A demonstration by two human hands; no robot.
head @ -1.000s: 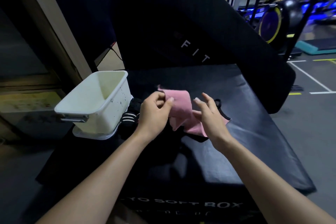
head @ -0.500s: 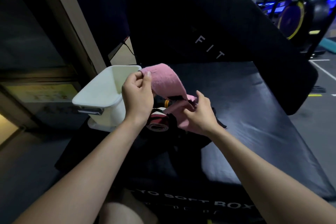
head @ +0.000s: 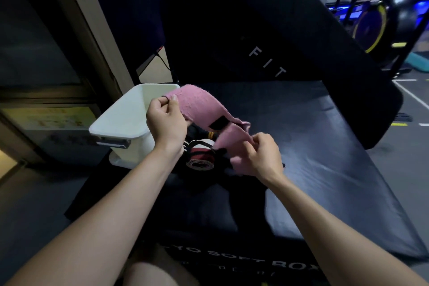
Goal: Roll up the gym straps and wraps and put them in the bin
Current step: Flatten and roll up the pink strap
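The left hand (head: 166, 121) pinches one end of the pink wrap (head: 204, 109) raised beside the white bin (head: 120, 123), while the right hand (head: 262, 155) pinches the wrap's lower part. The wrap hangs stretched between the hands above a black soft box (head: 325, 146). A rolled striped wrap (head: 200, 155) lies on the box just below, next to the bin.
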